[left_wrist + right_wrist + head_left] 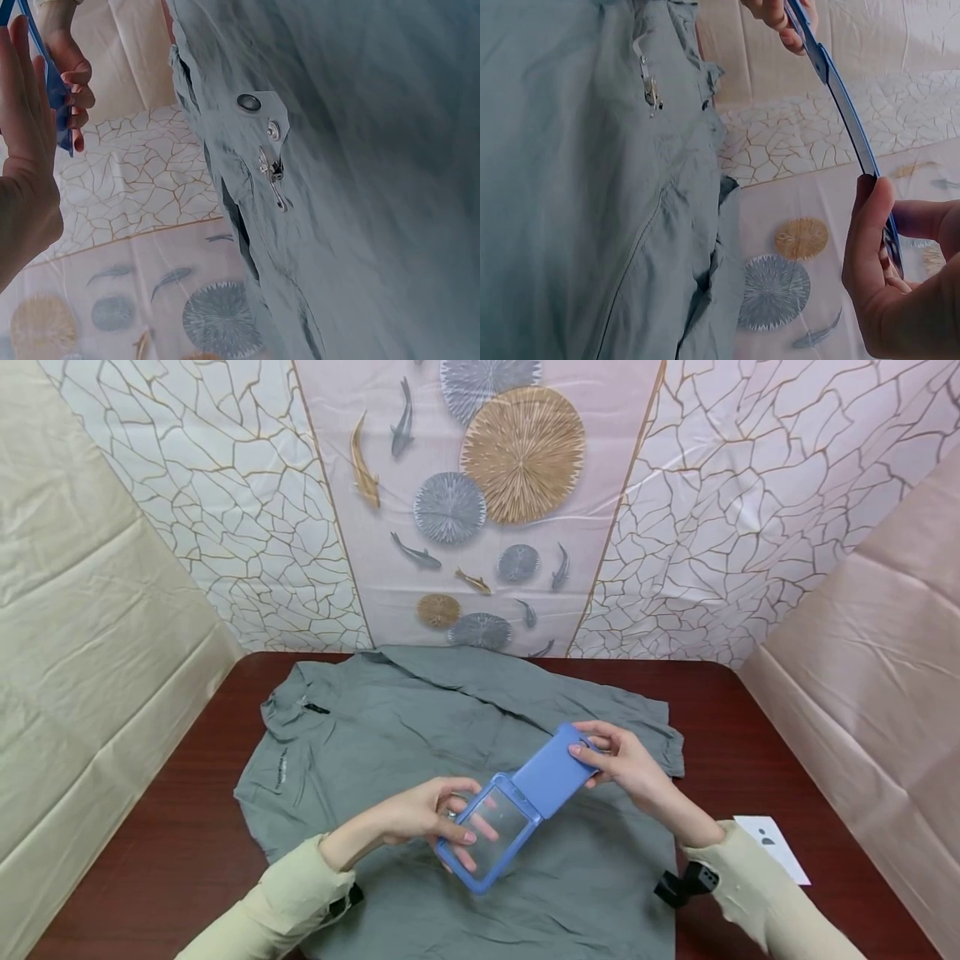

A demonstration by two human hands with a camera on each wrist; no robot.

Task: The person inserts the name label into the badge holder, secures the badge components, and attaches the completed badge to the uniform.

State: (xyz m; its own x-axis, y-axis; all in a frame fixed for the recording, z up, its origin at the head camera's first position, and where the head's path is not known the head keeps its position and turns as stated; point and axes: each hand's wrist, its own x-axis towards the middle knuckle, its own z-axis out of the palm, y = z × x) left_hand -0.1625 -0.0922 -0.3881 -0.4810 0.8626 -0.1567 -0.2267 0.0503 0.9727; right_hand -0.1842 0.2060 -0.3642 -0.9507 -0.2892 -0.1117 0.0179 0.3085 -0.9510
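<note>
My left hand (423, 814) holds the lower frame of a blue badge holder (489, 870), thumb in front and fingers behind, seen through its clear window. My right hand (618, 764) pinches the top end of the solid blue panel (553, 772), which extends up and right out of the frame. The two parts still meet at the frame's upper edge. Both hands are raised over a grey-green jacket (405, 718). On the jacket lies a metal clip (274, 180) with snap buttons and a clear strap; the right wrist view shows the clip (651, 86) too.
The jacket is spread over a dark red-brown table (172, 785). A white card (772, 847) with a dark print lies beside my right forearm. Patterned cloth (480, 543) hangs behind the table, and beige cloth (97, 635) closes off the sides.
</note>
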